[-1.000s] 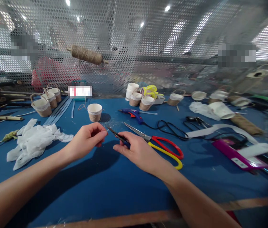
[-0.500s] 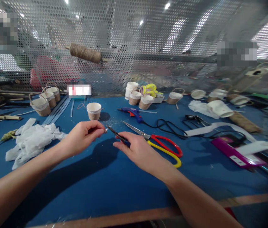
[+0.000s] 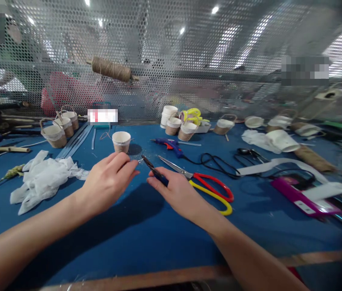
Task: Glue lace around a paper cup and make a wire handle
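My left hand is closed in a pinch, its back turned up. A tiny pale, shiny bit shows by its fingertips, too small to name. My right hand is closed round dark-jawed pliers with a blue handle, their tip pointing up and left, close to the left fingertips. Just behind the left hand stands a white paper cup with a brown wrapped lower part. Large scissors with red and yellow handles lie beside the right hand.
A blue glue gun lies behind the scissors. Crumpled white fabric is at left, by several handled cups. A purple box lies at right. Twine hangs on the mesh screen.
My left hand has rolled over, so its back now faces up and its fingers curl more. The pliers have tilted more upright in my right hand, which stays nearly in place.
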Available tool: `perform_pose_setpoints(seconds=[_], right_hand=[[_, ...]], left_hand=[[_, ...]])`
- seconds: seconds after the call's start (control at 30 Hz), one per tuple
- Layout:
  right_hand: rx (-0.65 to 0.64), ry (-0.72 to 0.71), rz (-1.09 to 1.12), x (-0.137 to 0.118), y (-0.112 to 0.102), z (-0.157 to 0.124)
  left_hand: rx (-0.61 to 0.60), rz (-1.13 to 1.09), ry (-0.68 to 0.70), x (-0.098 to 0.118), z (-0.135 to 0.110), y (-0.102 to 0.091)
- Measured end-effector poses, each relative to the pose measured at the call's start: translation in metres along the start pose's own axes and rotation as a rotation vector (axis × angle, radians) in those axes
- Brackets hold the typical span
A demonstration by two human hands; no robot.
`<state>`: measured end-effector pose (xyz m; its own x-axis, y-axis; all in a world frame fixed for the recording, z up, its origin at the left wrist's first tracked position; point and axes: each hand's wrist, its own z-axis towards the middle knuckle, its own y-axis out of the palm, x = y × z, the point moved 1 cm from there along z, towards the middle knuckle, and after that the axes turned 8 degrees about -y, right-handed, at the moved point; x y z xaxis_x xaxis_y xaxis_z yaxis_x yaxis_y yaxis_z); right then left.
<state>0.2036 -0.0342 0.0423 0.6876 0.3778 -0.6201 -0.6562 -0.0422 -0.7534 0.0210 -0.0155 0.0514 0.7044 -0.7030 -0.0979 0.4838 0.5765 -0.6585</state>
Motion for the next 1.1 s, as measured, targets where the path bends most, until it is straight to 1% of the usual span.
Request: perform_pose_setpoints(seconds=[0.17, 0.3, 0.4, 0.47, 0.6, 0.67, 0.73, 0.77, 0.8, 0.83, 0.9, 0.97, 1.03, 1.1], right_hand=[[0.014, 0.042, -0.025, -0.002, 0.001, -0.001], [0.02, 0.055, -0.045, -0.003, 0.002, -0.001], [0.05, 0.028, -0.074, -0.003, 0.002, 0.0], [0.06, 0.018, -0.096, -0.003, 0.003, 0.001], [0.052, 0.016, -0.122, -0.003, 0.006, 0.0], [0.06, 0.012, -0.126, -0.004, 0.006, 0.0], [0.066, 0.004, -0.13, -0.004, 0.006, 0.0], [0.068, -0.005, -0.13, -0.004, 0.005, 0.0], [0.069, -0.019, -0.127, -0.004, 0.004, 0.0], [0.07, -0.04, -0.12, -0.004, 0.003, -0.001], [0.07, -0.098, -0.096, -0.004, 0.001, -0.001], [0.062, -0.157, -0.072, -0.004, -0.002, -0.002], [0.057, -0.201, -0.054, -0.004, -0.003, -0.003], [0.054, -0.222, -0.037, -0.004, -0.004, -0.003]], left_hand=[[0.008, 0.116, 0.03, 0.002, -0.003, 0.007], [0.038, 0.039, -0.031, 0.001, -0.003, 0.011], [-0.011, -0.038, -0.108, 0.0, 0.0, 0.009], [-0.046, -0.024, -0.127, 0.0, 0.002, 0.008], [-0.024, 0.062, -0.098, 0.002, 0.002, 0.009], [-0.026, 0.024, -0.127, 0.003, 0.002, 0.011], [-0.072, -0.109, -0.237, 0.002, 0.003, 0.01], [-0.12, -0.221, -0.321, 0.001, 0.005, 0.009], [-0.193, -0.366, -0.42, -0.002, 0.006, 0.008], [-0.283, -0.538, -0.526, -0.004, 0.008, 0.006], [-0.508, -0.933, -0.743, -0.01, 0.011, 0.004], [-0.703, -1.304, -0.926, -0.014, 0.013, 0.002], [-0.826, -1.575, -1.038, -0.016, 0.012, 0.002], [-0.898, -1.701, -1.062, -0.017, 0.011, 0.004]])
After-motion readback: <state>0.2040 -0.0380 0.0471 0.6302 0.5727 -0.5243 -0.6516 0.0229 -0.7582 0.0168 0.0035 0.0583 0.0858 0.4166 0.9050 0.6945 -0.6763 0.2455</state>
